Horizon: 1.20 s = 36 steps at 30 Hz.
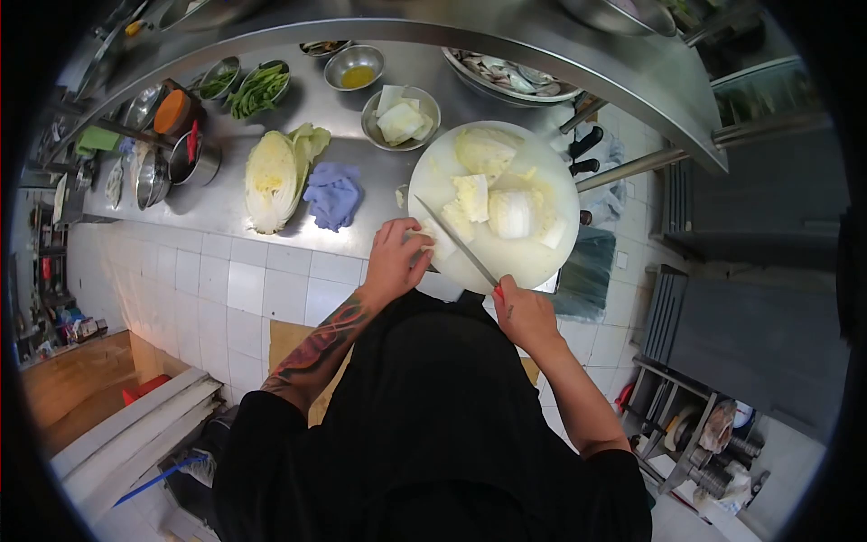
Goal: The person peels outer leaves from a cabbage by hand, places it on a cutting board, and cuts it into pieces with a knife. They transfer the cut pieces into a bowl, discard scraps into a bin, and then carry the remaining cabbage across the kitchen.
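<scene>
My right hand (526, 318) is closed around the red handle of a kitchen knife (456, 237), its blade slanting up and left over a round white cutting board (542, 262). At the board's left edge, my left hand (397, 259) has its fingers bent together on a pale piece of napa cabbage (441, 242), partly hidden by them. Farther in on the board lie cut napa cabbage chunks (515, 214) and a larger leafy section (488, 151). A halved napa cabbage (274, 185) rests on the steel counter to the left, beside a crumpled blue cloth (334, 194).
Behind the board stand a metal bowl of cabbage pieces (402, 122), a bowl of yellow liquid (355, 70) and a bowl of green vegetables (260, 90). A steel shelf (542, 47) overhangs the counter. Black-handled knives (587, 144) hang at the board's right.
</scene>
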{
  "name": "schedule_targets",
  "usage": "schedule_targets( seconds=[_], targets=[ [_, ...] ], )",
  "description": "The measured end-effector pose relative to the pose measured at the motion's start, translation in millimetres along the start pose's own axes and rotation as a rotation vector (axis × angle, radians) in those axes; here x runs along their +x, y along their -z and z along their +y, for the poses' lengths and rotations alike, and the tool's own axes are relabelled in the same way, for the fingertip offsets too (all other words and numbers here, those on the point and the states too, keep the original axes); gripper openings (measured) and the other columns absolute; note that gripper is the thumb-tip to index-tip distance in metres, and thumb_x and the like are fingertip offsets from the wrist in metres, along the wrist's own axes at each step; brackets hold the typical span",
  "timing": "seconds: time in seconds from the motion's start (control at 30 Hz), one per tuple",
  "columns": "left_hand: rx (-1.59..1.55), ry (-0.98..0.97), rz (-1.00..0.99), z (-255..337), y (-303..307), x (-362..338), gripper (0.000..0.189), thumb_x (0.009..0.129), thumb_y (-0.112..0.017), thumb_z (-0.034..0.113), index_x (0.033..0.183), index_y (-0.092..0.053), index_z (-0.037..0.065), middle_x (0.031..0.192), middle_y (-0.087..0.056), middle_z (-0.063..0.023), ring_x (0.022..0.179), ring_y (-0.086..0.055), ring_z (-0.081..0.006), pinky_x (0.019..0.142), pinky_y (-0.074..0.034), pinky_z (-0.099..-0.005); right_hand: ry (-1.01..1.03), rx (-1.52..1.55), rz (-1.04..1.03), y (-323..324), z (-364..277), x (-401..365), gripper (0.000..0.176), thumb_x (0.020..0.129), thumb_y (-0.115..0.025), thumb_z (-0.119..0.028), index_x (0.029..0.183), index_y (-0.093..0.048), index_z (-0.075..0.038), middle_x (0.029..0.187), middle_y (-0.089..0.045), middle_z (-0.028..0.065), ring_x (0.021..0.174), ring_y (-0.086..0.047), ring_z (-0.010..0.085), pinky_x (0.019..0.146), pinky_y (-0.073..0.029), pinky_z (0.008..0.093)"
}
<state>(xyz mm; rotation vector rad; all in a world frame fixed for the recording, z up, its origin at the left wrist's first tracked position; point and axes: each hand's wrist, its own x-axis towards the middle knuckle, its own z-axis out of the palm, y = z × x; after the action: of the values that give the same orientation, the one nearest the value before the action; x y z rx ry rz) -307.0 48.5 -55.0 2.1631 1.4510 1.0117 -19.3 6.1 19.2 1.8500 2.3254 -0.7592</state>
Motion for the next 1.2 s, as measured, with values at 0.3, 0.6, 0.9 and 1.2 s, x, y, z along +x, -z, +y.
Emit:
schedule_targets(
  seconds=[0.3,0.6,0.9,1.2],
  targets=[
    [0.075,-0.376,-0.396,-2.5,25.1,85.1,0.082,0.069,-0.095,0.024,0.143,-0.060,0.013,0.156,-0.051,-0.0130,0.148,-0.045,-0.0378,0.120,-0.038,-0.0509,-0.085,0.567,0.259,6.9,39.3,-41.4,0.025,0.108,-0.067,-0.021,0.127,-0.064,-0.005,0.076,-0.071,0.0202,0.069,-0.072,0.0401,0.064,-0.053,0.0467],
    [0.121,-0.548,-0.728,-6.3,4.0,145.8,0.115,0.068,-0.094,0.045,0.162,-0.041,0.006,0.161,-0.047,-0.0169,0.156,-0.038,-0.0378,0.130,-0.027,-0.0577,-0.298,0.642,0.400,-4.3,52.3,-78.8,0.024,0.109,-0.066,-0.024,0.122,-0.065,-0.003,0.071,-0.066,0.0187,0.065,-0.069,0.0362,0.062,-0.051,0.0431],
    [0.129,-0.511,-0.596,-17.2,-7.3,125.9,0.073,0.082,-0.085,0.056,0.135,-0.065,0.010,0.122,-0.062,-0.0103,0.127,-0.056,-0.0339,0.114,-0.039,-0.0543,-0.401,0.698,0.368,-43.9,43.4,-100.8,0.031,0.109,-0.066,-0.032,0.126,-0.066,-0.006,0.078,-0.069,0.0222,0.073,-0.072,0.0429,0.068,-0.054,0.0482],
    [0.036,-0.419,-0.616,-16.1,-11.7,94.6,0.040,0.080,-0.091,0.030,0.108,-0.066,0.016,0.103,-0.067,-0.0050,0.105,-0.066,-0.0313,0.090,-0.053,-0.0472,-0.316,0.748,0.481,-14.0,53.8,-83.9,0.023,0.108,-0.068,-0.017,0.124,-0.065,-0.001,0.070,-0.066,0.0128,0.060,-0.066,0.0212,0.060,-0.051,0.0366]
  ],
)
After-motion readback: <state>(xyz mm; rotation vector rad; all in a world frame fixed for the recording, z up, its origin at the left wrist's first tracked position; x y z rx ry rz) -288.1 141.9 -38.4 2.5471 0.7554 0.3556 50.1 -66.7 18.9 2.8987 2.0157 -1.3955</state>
